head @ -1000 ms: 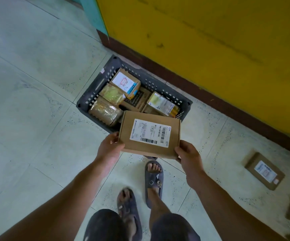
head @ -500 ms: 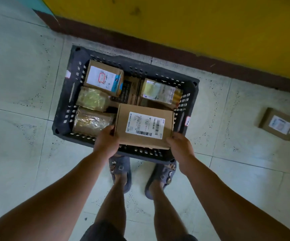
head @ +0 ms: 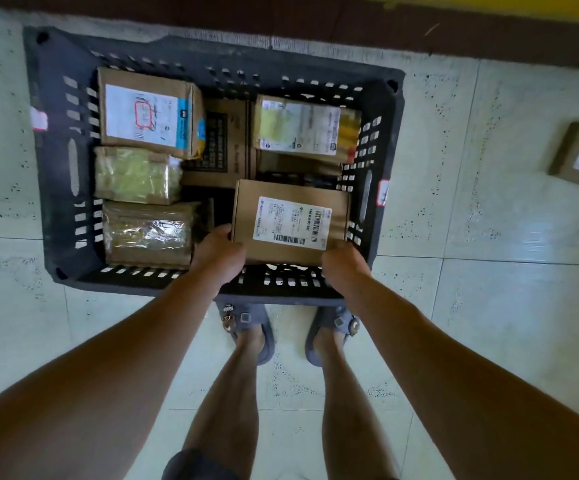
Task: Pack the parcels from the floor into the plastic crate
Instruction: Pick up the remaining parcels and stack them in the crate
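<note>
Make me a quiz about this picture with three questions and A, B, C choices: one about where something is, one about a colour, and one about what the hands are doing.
1. Where is the labelled box?
A) in the near right corner of the crate
B) on the floor by the wall
C) on the slippers

2. What colour is the crate?
A) red
B) dark grey
C) white

3. What are the hands doing?
A) hanging free
B) only one touches the box
C) the left hand and right hand both hold the box

Answers:
1 A, the box lies between the crate's near and right walls.
2 B, its slotted walls are dark grey.
3 C, each hand grips a near corner of the box.
</note>
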The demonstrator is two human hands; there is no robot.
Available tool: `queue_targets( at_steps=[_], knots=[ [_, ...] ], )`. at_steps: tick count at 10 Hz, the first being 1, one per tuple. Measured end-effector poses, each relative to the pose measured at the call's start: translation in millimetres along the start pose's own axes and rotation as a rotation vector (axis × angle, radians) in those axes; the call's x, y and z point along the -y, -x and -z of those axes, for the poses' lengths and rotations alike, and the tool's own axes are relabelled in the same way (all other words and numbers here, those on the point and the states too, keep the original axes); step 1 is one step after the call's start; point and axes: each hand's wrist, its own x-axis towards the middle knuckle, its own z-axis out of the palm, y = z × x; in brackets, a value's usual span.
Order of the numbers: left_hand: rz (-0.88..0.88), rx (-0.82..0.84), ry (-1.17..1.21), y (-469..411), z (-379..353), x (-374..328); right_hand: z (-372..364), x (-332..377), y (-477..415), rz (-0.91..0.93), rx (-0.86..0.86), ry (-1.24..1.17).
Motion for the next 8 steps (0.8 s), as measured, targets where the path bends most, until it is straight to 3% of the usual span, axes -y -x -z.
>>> queue_targets(
  at_steps=[2,5,6,7,8],
  knots=[
    [0.022,0.085,-0.042,4,2,-2,-4,-5,-6,0.021,-0.032,-0.097],
    [0.037,0.061,-0.01,12,1,-10,1,-9,12,0.138,0.014,-0.093],
    [-0.203,-0.119,-0.268,8,1,-17,6,-5,9,0.294,-0.05,-0.08],
    [-0.496,-0.179,-0.476,1,3,-38,13,10,-6,0.394,-0.145,0.053],
    [-0.538,-0.086,-0.603,-14,1,-57,20,25,-25,0.467,-0.24,0.158]
  ],
)
